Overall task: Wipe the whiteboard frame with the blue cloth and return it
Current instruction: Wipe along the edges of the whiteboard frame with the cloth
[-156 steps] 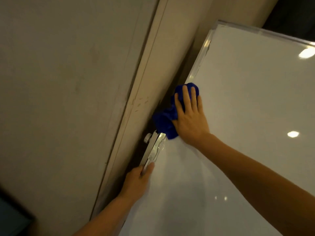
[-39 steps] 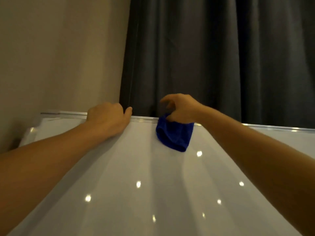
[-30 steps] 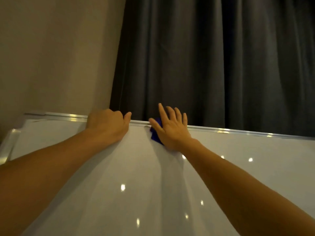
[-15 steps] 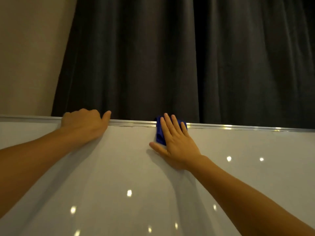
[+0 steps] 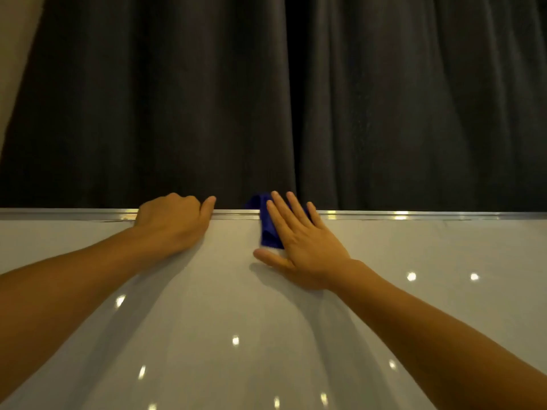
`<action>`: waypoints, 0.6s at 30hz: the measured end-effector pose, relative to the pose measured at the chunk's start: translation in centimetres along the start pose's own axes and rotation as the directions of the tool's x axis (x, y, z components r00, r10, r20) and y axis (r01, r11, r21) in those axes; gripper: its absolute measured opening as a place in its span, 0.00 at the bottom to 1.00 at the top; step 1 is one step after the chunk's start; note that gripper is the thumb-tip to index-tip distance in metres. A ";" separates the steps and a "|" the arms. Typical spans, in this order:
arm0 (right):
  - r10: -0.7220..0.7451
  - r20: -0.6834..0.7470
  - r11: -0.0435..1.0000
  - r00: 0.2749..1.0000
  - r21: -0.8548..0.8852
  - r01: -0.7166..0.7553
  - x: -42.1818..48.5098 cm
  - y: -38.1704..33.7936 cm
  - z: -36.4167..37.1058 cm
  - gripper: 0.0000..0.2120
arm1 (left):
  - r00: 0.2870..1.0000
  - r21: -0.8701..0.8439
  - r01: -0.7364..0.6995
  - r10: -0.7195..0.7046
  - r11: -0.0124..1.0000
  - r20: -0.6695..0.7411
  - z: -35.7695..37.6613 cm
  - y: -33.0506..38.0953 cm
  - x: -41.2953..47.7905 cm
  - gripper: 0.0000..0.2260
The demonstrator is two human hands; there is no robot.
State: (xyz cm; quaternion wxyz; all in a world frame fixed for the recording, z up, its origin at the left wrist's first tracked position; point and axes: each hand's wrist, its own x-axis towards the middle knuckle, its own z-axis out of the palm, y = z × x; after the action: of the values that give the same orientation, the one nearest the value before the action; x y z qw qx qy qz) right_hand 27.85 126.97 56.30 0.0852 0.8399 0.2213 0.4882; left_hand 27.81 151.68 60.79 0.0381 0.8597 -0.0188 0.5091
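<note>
The whiteboard (image 5: 266, 335) fills the lower half of the view, with its silver top frame (image 5: 414, 215) running across. My right hand (image 5: 299, 244) lies flat with fingers spread, pressing the blue cloth (image 5: 268, 229) against the top frame and the board just below it. Most of the cloth is hidden under my fingers; a bit pokes up over the frame. My left hand (image 5: 171, 223) is curled over the top frame to the left of the cloth, gripping the edge.
A dark grey curtain (image 5: 266, 99) hangs close behind the board. A beige wall (image 5: 14, 54) shows at the far left. Ceiling lights reflect as bright spots on the board.
My right hand with the cloth has slid right along the top frame, and my left hand has followed along the edge. Earlier I was wiping the board's left side frame.
</note>
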 end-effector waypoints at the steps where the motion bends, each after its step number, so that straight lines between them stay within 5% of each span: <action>1: 0.066 0.011 0.998 0.998 -0.013 -0.066 -1.2 2.4 -0.1 0.45 | 1.000 0.015 -0.017 0.017 1.000 -0.011 0.1 0.3 0.1 0.28; 6: 0.285 0.112 0.956 0.952 0.030 -0.290 -2.4 5.7 -0.4 0.50 | 0.998 0.014 -0.051 0.051 0.999 0.023 1.0 4.3 2.0 0.26; 13: 0.032 0.028 0.999 0.999 -0.012 -0.032 -2.1 7.3 0.0 0.43 | 0.987 -0.080 -0.155 0.153 0.985 -0.039 2.5 11.2 2.7 0.29; 18: 0.458 0.135 0.888 0.879 -0.028 -0.459 -7.1 17.1 -2.4 0.46 | 0.977 -0.053 -0.200 0.195 0.978 -0.082 3.1 13.1 2.8 0.28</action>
State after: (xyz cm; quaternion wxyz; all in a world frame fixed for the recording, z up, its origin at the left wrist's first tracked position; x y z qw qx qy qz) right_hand 27.70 108.36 58.16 -0.0197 0.9002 0.0111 0.4349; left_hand 30.92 138.39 62.42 0.0141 0.8320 -0.1181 0.5419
